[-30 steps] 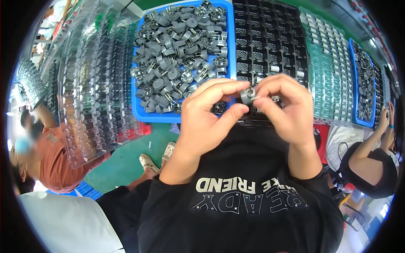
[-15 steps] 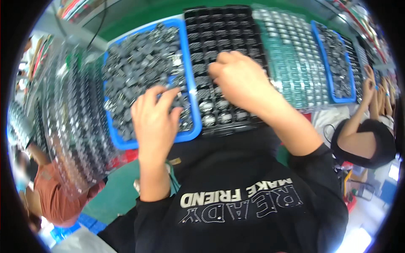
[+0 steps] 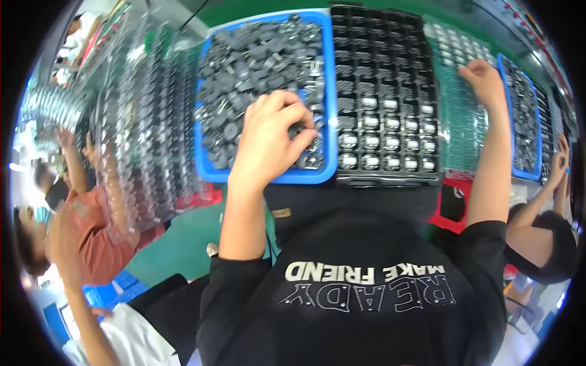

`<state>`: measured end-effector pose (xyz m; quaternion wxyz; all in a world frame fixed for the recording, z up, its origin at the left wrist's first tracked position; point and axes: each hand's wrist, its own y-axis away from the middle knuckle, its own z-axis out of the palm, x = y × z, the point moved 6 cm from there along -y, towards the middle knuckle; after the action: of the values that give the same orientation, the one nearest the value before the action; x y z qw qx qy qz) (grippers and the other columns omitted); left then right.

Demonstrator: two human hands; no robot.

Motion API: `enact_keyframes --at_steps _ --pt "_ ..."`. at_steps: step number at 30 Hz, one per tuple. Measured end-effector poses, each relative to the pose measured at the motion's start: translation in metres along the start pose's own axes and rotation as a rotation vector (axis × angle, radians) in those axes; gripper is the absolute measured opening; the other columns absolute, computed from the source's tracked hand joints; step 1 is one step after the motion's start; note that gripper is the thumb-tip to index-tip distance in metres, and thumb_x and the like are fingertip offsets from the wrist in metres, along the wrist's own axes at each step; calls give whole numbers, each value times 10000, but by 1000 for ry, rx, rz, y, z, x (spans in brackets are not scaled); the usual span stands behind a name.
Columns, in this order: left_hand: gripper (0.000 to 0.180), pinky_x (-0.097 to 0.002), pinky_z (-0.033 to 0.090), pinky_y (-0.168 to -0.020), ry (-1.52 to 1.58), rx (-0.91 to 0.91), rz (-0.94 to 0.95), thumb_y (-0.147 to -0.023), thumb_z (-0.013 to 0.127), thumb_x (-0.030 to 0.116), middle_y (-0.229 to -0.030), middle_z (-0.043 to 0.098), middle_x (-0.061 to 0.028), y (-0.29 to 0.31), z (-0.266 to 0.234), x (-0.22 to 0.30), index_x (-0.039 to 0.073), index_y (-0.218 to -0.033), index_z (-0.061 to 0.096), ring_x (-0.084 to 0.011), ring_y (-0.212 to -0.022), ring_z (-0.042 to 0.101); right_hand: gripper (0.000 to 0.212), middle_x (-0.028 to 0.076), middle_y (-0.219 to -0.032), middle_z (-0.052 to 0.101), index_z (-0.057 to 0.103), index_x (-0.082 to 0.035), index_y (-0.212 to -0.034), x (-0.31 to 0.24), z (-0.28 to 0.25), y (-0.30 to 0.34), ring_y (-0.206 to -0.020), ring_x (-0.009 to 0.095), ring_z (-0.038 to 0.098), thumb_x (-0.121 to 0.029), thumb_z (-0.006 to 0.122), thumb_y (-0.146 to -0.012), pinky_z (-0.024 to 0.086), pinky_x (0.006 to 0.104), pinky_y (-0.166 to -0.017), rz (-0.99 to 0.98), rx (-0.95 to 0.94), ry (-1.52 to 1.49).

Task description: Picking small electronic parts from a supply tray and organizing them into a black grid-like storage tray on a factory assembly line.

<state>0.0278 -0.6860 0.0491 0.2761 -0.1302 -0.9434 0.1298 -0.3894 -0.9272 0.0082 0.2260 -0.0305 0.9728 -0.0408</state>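
My left hand [image 3: 268, 137] lies in the blue bin [image 3: 267, 178], which is heaped with small grey parts [image 3: 256, 61]. Its fingers curl down among them, and I cannot tell whether they grip one. My right hand [image 3: 482, 79] is stretched far out to the right. It rests with bent fingers on a clear tray of small shiny parts [image 3: 458, 128]; what it holds, if anything, is hidden. Between my hands lies a black compartment tray [image 3: 381, 49], and its near rows hold silver parts [image 3: 372, 143].
A second blue bin of grey parts [image 3: 526, 122] stands at the far right. Stacks of clear plastic trays [image 3: 140, 134] fill the left side. A person in an orange shirt [image 3: 85, 226] sits on my left, another in black [image 3: 549, 238] on my right.
A second ago both hands held a small part together over the black tray. Since then the left hand dropped into the blue bin and the right swung out to the clear tray.
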Motion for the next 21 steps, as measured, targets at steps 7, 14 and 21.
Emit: enact_keyframes --at_steps 7,14,21 --pt "245 -424 425 -959 -112 -91 -66 -728 844 191 -1057 614 -43 -4 7 10 122 -942 744 -266 -1020 587 134 -55 -774 580 706 -38 -990 -8 5 11 -735 59 510 -157 692 -931 409 230 -686 -64 -130 -242" --pt "331 -347 490 -921 509 -3 -283 -739 880 123 -1127 692 -89 9 -8 -12 70 -1022 717 -198 -1040 667 208 13 -959 697 687 -34 -1109 -22 -12 21 -864 94 633 -168 675 -950 482 237 -772 -79 -13 -166" --pt "370 -350 603 -879 1556 303 -288 -853 817 69 -1171 687 -174 31 9 -5 -28 -1159 633 -218 -1095 673 205 112 -1087 714 653 28 -1156 -144 -20 132 -881 147 678 -49 649 -966 544 275 -811 -294 -1 -881"
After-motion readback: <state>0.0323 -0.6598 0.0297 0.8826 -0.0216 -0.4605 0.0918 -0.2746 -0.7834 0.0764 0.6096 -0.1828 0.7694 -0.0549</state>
